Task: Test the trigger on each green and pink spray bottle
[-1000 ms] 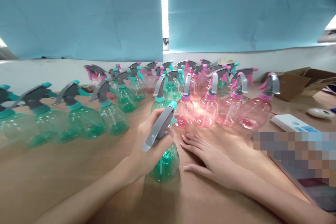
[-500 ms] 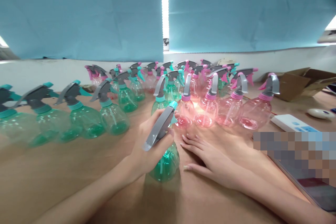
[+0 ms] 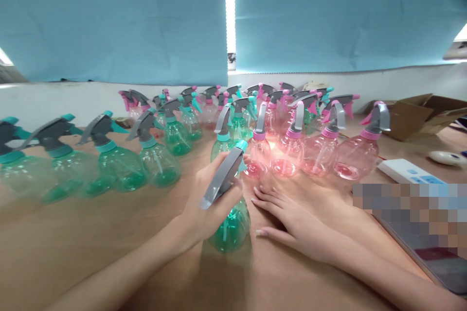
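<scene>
Your left hand wraps the neck of the green spray bottle, whose body hangs below that grip; your right hand lies spread beside it. A forward swing could topple pink bottles beyond.

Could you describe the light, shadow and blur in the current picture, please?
Head view: the gap between the blue blinds is overexposed, and glare glows among the pink bottles; head view: a shadow lies in front of the green bottle in the left hand; head view: the leftmost green bottles look smeared.
</scene>
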Action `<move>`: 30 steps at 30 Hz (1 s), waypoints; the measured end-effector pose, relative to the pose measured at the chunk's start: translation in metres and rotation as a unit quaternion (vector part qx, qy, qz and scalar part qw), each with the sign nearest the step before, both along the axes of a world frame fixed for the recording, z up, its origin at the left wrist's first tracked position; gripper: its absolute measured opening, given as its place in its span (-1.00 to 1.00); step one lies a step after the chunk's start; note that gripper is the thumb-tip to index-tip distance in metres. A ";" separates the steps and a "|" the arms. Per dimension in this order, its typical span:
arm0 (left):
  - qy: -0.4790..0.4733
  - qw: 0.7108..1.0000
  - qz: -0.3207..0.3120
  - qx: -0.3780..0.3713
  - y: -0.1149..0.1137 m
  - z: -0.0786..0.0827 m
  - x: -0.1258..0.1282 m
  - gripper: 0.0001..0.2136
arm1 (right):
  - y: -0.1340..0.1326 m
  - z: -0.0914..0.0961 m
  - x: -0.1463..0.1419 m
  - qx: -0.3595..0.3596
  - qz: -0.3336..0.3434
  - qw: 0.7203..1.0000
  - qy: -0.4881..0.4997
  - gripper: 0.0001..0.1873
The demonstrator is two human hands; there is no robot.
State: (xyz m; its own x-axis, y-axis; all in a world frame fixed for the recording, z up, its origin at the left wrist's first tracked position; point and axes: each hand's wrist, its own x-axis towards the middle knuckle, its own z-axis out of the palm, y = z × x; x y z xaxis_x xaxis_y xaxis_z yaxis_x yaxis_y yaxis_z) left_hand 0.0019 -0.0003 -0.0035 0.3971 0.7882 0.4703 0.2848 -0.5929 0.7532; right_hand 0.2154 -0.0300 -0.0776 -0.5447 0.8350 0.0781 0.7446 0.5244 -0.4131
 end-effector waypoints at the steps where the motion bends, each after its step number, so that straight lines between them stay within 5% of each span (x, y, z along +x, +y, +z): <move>1: 0.000 1.000 0.000 -0.002 0.000 0.000 0.000 -0.90 | 0.000 0.000 0.000 -0.001 0.001 1.000 0.000 -0.25; 30: -0.002 0.999 -0.009 -0.040 0.001 0.008 0.003 -0.91 | 0.000 -0.008 0.002 -0.012 -0.003 1.000 0.013 -0.24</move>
State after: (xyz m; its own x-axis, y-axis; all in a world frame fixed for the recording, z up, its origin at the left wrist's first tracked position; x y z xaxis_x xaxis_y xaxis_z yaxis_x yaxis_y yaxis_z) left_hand 0.0051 0.0004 0.0041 0.4098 0.8160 0.4077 0.2721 -0.5360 0.7992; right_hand 0.2176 -0.0304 -0.0859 -0.5370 0.8405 0.0726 0.7366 0.5091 -0.4452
